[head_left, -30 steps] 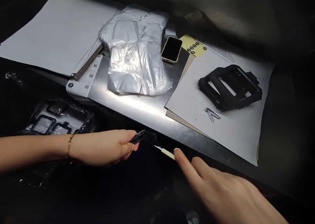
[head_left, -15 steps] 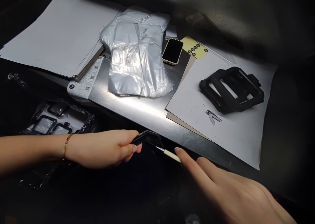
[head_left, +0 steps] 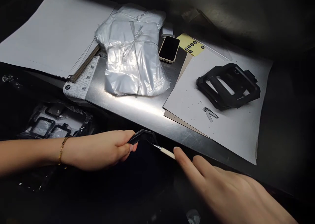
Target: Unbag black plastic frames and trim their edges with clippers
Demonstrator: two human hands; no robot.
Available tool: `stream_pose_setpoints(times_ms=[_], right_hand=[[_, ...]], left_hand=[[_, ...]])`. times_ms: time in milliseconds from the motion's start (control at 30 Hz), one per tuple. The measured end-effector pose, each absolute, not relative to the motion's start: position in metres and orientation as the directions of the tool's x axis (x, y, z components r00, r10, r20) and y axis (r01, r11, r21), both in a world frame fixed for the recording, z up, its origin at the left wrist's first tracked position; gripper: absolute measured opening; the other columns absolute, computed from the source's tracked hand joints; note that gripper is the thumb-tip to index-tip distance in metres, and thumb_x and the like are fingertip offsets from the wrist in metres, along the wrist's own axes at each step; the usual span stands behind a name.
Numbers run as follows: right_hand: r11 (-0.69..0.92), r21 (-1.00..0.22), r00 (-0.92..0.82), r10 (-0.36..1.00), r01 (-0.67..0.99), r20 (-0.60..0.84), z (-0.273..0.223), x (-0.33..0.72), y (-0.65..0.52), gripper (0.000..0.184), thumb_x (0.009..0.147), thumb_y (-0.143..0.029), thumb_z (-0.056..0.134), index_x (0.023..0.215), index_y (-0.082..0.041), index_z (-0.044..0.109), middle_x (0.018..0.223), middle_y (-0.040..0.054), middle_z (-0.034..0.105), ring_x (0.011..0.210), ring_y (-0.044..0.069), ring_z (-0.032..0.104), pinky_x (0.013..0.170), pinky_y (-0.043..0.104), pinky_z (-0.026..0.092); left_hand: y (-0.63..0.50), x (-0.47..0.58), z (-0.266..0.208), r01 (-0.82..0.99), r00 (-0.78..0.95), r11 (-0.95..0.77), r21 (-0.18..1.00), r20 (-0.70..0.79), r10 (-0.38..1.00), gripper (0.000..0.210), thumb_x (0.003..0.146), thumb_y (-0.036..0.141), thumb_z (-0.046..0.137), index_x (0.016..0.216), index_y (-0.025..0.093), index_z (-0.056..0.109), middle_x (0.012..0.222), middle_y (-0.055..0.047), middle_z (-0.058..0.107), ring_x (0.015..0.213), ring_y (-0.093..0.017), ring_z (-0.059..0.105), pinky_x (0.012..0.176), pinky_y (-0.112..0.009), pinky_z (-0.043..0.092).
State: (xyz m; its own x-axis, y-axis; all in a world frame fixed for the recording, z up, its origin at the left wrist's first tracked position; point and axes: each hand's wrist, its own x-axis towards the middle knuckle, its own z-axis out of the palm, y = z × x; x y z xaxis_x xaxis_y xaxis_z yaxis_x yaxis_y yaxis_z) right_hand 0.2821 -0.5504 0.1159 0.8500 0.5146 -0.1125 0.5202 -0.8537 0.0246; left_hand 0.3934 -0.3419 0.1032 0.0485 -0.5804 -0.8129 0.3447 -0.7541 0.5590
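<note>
Between the thumb and fingers of my left hand (head_left: pixel 105 150) is a black plastic frame (head_left: pixel 142 134), held in front of the table's edge. My right hand (head_left: pixel 211 181) grips a craft knife (head_left: pixel 167 152) with a pale handle and a thin metal tip. That tip meets or nearly meets the frame's lower right part; contact is hard to make out. On white sheets to the right lie several stacked black plastic frames (head_left: pixel 228 86) and a small pair of nippers (head_left: pixel 210 114), with dark crumbs around.
Tied clear plastic bags (head_left: pixel 133 60) lie mid-table, beside a phone (head_left: pixel 169 49) and a yellow sticker sheet (head_left: pixel 190 45). White sheets (head_left: pixel 54 33) are stacked at left over a label strip (head_left: pixel 80 83). An open plastic bag of black frames (head_left: pixel 59 122) is at lower left.
The whole view has shifted slightly, so the table and its things appear a little further left and up. Both hands keep their grips, with the knife still at the frame.
</note>
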Motion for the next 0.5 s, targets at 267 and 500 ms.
stream_pose_setpoints(times_ms=[267, 500], right_hand=[[-0.883, -0.187, 0.849, 0.467, 0.431, -0.248, 0.1113, 0.2811, -0.5542, 0.057, 0.059, 0.003, 0.033, 0.115, -0.008, 0.039, 0.065, -0.0004, 0.055, 0.043, 0.01, 0.053, 0.04, 0.02, 0.044], [-0.9, -0.05, 0.879, 0.434, 0.433, -0.198, 0.1145, 0.281, -0.5461, 0.057, 0.053, 0.002, 0.035, 0.108, -0.012, 0.044, 0.058, -0.0048, 0.051, 0.035, 0.008, 0.049, 0.033, 0.018, 0.034]], left_hand=[[-0.3412, 0.3953, 0.1078, 0.354, 0.059, -0.759, 0.547, -0.823, -0.565, 0.024, 0.084, 0.041, 0.03, 0.083, 0.02, 0.041, 0.067, 0.006, 0.036, 0.052, -0.006, 0.029, 0.046, -0.017, 0.028], [-0.3384, 0.3957, 0.1082, 0.379, 0.062, -0.767, 0.518, -0.841, -0.537, 0.027, 0.083, 0.044, 0.031, 0.088, 0.02, 0.042, 0.069, 0.005, 0.039, 0.052, -0.006, 0.032, 0.047, -0.018, 0.03]])
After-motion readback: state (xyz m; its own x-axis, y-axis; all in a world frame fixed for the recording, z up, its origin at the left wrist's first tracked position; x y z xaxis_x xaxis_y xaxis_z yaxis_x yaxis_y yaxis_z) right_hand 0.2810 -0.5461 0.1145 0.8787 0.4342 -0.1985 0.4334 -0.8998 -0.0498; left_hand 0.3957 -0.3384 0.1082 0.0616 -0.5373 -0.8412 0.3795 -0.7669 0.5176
